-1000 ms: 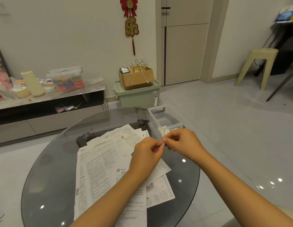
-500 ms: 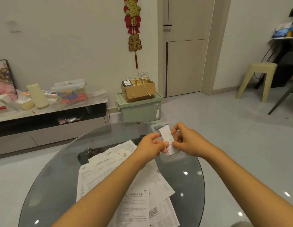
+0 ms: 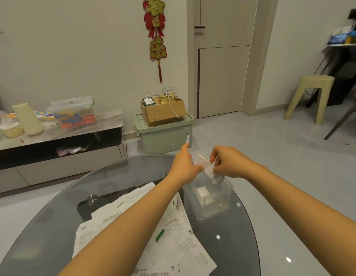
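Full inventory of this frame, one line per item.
slip: 1, white, above the bin
bin: 1, clear, on table, right of papers
papers: several, white printed, spread on table
table: 1, dark glass, round, foreground
tote: 1, pale green, floor by wall
carton: 1, brown, on tote
stool: 1, beige, floor at right
ornament: 1, red and gold, on wall
bench: 1, grey top, left wall
left hand: 1, pinches slip
right hand: 1, pinches slip
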### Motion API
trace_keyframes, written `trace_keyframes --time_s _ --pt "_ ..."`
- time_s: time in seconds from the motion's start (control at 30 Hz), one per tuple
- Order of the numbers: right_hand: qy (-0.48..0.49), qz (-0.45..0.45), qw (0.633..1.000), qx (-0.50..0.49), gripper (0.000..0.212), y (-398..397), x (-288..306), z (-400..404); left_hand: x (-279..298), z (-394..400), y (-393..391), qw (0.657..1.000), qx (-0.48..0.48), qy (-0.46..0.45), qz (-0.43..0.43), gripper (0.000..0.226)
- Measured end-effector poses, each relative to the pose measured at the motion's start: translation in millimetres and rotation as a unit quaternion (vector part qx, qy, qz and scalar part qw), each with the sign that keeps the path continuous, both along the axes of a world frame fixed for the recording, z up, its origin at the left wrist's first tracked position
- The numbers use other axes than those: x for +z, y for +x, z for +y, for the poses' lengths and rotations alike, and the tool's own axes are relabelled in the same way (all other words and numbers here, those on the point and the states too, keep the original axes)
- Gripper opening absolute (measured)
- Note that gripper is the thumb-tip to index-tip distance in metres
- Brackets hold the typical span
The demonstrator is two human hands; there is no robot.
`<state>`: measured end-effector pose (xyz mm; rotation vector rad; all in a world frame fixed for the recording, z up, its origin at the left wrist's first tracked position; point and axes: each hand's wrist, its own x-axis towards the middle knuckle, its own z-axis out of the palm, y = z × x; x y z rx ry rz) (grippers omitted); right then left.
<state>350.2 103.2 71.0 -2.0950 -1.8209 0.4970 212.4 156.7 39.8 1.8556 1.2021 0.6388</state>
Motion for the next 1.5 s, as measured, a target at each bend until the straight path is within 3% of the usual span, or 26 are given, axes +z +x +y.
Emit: trace_keyframes --time_s 0.1,0.2,0.43,0.57,0.7,0.8,1.07,1.3,1.5 --pt "-0.047 -0.053 0.997 0.000 0.024 -2 -7 4 -2 11 4 0.979 -0.105 0.118 0.132 0.062" --pt "-0.048 -0.105 0.993 -0.004 0.027 -9 -17 4 -6 19 9 0.949 -0.188 0.148 0.206 0.031" --pt "-0.020 -0.136 0.990 -0.021 0.027 -12 -33 -3 -13 29 15 0.926 -0.244 0.142 0.250 0.012" --pt "-0.005 -0.140 0.990 -0.007 0.025 -14 -34 -5 -16 28 21 0.922 -0.250 0.127 0.267 0.016" --pt "0.016 -0.060 0.998 -0.030 0.017 -2 -33 -11 -19 27 29 0.913 -0.249 0.119 0.299 0.016" --pt "0.035 -0.052 0.996 -0.061 0.025 8 -39 -18 -23 26 36 0.917 -0.257 0.102 0.286 0.014" --pt "0.052 0.036 0.995 -0.073 0.026 16 -51 -23 -32 19 46 0.914 -0.211 0.176 0.299 0.013" --pt "0.061 0.055 0.994 -0.074 0.028 18 -56 -23 -31 18 46 0.893 -0.159 0.240 0.347 0.047" --pt "0.071 0.060 0.992 -0.082 0.028 15 -58 -26 -22 19 41 0.910 -0.156 0.194 0.331 0.054"
